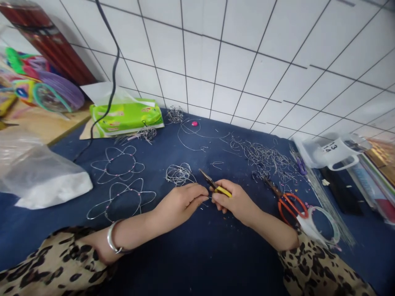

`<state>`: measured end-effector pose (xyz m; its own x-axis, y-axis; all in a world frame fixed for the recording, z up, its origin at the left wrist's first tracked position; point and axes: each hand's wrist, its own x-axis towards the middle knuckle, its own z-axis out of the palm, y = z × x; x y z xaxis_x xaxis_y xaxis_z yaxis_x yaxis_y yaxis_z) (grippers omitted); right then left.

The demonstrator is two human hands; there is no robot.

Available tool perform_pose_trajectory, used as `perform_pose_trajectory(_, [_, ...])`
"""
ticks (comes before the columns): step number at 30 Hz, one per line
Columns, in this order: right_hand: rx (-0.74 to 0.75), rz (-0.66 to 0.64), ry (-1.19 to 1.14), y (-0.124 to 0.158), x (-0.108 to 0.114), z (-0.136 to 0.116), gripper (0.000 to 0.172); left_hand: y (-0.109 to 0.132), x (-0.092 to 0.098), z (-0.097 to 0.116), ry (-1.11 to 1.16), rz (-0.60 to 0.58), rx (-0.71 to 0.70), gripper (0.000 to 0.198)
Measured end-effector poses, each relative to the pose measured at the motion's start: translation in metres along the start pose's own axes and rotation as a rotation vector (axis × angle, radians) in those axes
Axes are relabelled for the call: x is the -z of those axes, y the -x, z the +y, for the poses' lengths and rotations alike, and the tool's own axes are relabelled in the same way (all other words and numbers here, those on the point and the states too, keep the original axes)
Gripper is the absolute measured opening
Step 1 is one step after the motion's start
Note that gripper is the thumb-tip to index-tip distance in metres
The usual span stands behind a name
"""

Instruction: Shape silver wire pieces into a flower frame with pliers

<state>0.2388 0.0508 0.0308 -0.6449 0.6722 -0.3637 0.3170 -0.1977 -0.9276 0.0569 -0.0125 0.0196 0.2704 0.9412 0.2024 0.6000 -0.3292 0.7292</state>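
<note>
Pliers (216,186) in the right hand (236,202), fist closed round the yellow grips, middle of the cloth (197,255). What's the left hand (182,203) doing?

> Pinched shut just beside the right one, can't tell what's in it. Coil (179,174) just behind it, scissors (288,204) near on the right, wire flowers (121,199) off left. Bare blue from the hands to the near edge; wall (216,61) closes the back.

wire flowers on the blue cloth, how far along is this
Done: two wire flowers lie shaped, with beads on them. In hand: the right hand holds yellow-handled pliers by a wire piece that the left hand pinches. Left, seemingly: a wire coil and a pile of loose wire lie unused.
</note>
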Motion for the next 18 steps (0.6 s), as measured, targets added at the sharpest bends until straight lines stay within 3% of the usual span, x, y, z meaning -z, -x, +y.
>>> perform_pose_trajectory(6, [-0.001, 0.006, 0.032, 0.005, -0.008, -0.002, 0.022, 0.000, -0.001, 0.004, 0.052, 0.026, -0.016, 0.015])
perform_pose_trajectory(13, [0.034, 0.052, -0.124, 0.010, -0.012, -0.004, 0.023, 0.000, 0.001, 0.007, 0.531, -0.021, 0.353, 0.017])
perform_pose_trajectory(18, [0.055, 0.060, -0.161, 0.010, -0.016, -0.002, 0.022, 0.001, 0.001, 0.005, 0.578, -0.029, 0.416, 0.022])
